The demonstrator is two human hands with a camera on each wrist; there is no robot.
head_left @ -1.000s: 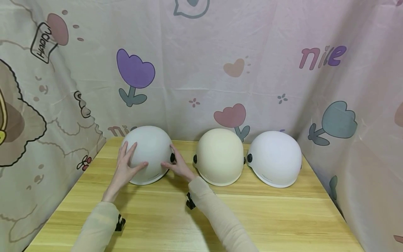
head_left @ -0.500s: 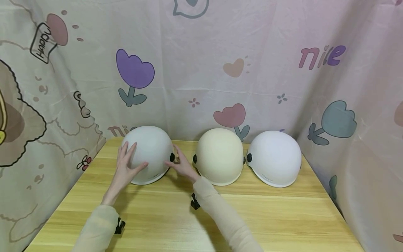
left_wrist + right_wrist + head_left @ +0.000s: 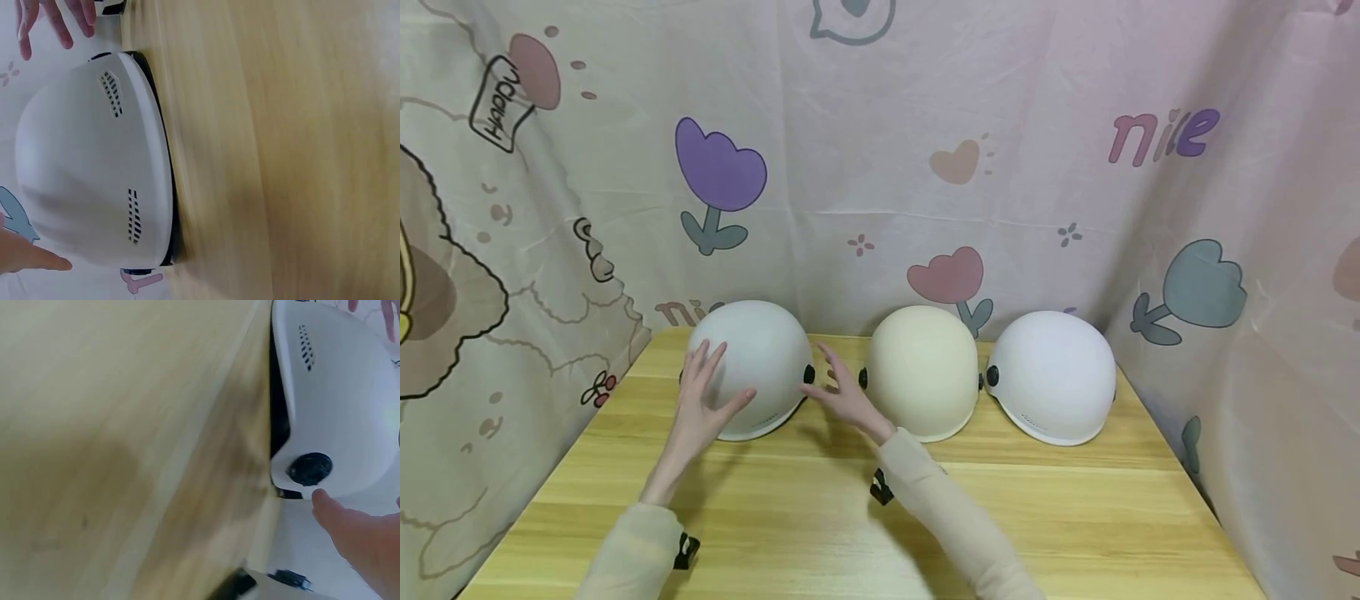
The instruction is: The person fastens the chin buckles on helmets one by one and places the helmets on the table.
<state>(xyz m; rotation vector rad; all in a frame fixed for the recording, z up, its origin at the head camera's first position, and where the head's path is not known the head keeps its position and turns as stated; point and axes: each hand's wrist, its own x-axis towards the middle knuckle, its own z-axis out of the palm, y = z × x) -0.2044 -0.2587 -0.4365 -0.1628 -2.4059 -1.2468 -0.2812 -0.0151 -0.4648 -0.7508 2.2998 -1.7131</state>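
A pale grey-white helmet sits dome up at the left end of a row of helmets. My left hand is at its left front with fingers spread, overlapping the shell in the head view. Between this helmet and a cream helmet, my right hand hovers with thumb and fingers apart. The right thumb tip is close to the round black side knob. Two slotted vents mark the shell in the left wrist view. Neither hand grips anything.
A white helmet stands at the right end of the row, close to the cream one. All rest near the back edge of a wooden table. A printed cloth hangs behind and along both sides.
My right hand has drawn away from the grey-white helmet, toward the right and slightly down. My left hand has eased slightly back toward me. The helmets stay in place.
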